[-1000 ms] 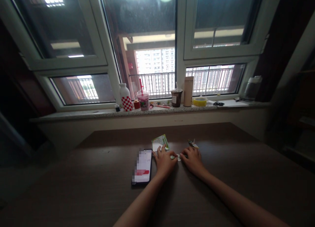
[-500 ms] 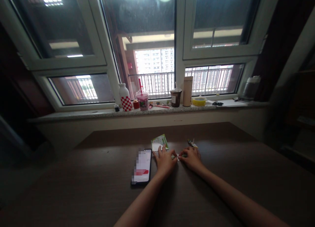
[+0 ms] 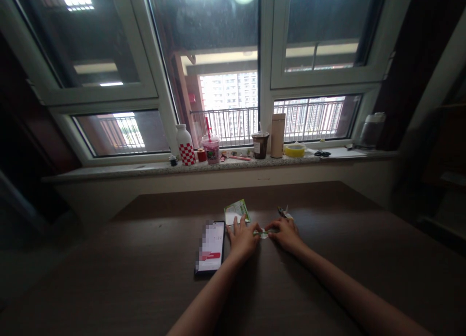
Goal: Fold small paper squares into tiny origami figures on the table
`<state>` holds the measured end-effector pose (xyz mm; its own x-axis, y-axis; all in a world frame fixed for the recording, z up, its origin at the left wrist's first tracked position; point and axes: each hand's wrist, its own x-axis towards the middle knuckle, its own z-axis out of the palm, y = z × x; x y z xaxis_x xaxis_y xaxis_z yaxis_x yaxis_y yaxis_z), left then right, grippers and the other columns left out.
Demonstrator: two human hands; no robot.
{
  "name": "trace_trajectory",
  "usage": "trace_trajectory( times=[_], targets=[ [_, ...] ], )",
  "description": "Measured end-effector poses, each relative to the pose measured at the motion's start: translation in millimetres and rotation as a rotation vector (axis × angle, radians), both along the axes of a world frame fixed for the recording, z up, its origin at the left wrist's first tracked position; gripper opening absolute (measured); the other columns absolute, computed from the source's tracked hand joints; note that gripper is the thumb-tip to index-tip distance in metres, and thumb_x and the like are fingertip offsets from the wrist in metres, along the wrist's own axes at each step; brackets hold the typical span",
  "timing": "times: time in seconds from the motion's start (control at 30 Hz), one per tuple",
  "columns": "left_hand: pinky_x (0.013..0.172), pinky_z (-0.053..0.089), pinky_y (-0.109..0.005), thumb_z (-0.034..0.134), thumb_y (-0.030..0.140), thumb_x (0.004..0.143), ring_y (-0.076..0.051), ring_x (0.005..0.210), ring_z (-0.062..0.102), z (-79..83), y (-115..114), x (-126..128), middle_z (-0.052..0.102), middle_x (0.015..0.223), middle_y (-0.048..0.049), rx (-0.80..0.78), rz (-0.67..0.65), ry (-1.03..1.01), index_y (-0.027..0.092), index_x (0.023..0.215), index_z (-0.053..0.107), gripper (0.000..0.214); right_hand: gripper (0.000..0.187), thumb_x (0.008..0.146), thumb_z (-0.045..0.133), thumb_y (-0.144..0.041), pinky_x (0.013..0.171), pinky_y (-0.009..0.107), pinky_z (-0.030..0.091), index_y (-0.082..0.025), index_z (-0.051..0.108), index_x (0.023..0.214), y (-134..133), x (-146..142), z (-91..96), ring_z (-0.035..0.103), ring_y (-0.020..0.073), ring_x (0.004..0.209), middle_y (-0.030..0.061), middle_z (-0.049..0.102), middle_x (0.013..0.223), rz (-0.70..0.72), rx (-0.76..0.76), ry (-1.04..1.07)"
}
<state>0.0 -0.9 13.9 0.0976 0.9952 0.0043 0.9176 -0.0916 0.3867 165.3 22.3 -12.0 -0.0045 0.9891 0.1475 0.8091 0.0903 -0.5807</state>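
Observation:
Between my hands, low over the brown table (image 3: 120,263), is a small green-and-white strip (image 3: 263,234), perhaps paper or wrapper; it is too small to name surely. My left hand (image 3: 243,236) pinches its left end between thumb and forefinger, the other fingers spread on the table. On the right end, the fingertips of my right hand (image 3: 286,233) are closed. A green-and-white packet (image 3: 236,211) lies just beyond my left fingers. Left of that hand rests a phone (image 3: 211,248) with its screen lit. A crumpled wrapper-like piece (image 3: 285,212) sits behind my right hand.
Along the windowsill (image 3: 153,169) stand a checkered bottle (image 3: 186,146), a pink drink cup (image 3: 210,149), a brown cup (image 3: 259,145), a tall tan flask (image 3: 277,136), a yellow tape roll (image 3: 294,151) and black scissors (image 3: 322,153). The window is behind them.
My fingertips have moved slightly apart, and more of the green-and-white strip shows between them. The phone, packet and crumpled piece stay in place.

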Motion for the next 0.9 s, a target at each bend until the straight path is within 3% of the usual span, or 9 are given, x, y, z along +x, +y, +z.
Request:
trace_trajectory(
  times=[0.27,0.53,0.9],
  targets=[
    [0.113,0.005,-0.066,0.052,0.036,0.089,-0.036,0.147,0.014,-5.4,-3.8,-2.0,0.031,0.156,0.001,0.073,-0.008,0.021,0.038,0.11,0.066,0.025,0.025,0.072,0.068,-0.024,0.102,0.04,0.033,-0.032,0.078,0.093,-3.3,3.8,1.5,0.048,0.0279,0.116,0.004,0.067,0.109,0.028,-0.004,0.013],
    [0.115,0.004,-0.064,0.047,0.046,0.092,-0.033,0.146,0.016,-6.0,-8.7,0.9,0.033,0.156,-0.0004,0.109,-0.014,0.031,0.036,0.109,0.067,0.028,0.017,0.08,0.064,-0.035,0.101,0.041,0.033,-0.031,0.078,0.088,-11.0,1.6,-0.9,0.048,0.0271,0.112,0.0058,0.065,0.104,0.053,0.096,0.034],
    [0.113,0.007,-0.066,0.059,0.048,0.086,-0.035,0.144,0.022,-9.4,-0.6,3.5,0.039,0.153,0.0005,0.154,0.012,-0.024,0.034,0.098,0.07,0.021,0.017,0.074,0.073,-0.043,0.097,0.04,0.035,-0.029,0.078,0.082,-8.6,-3.7,4.3,0.049,0.0282,0.109,0.0073,0.064,0.1,-0.013,0.056,0.001]
  ],
)
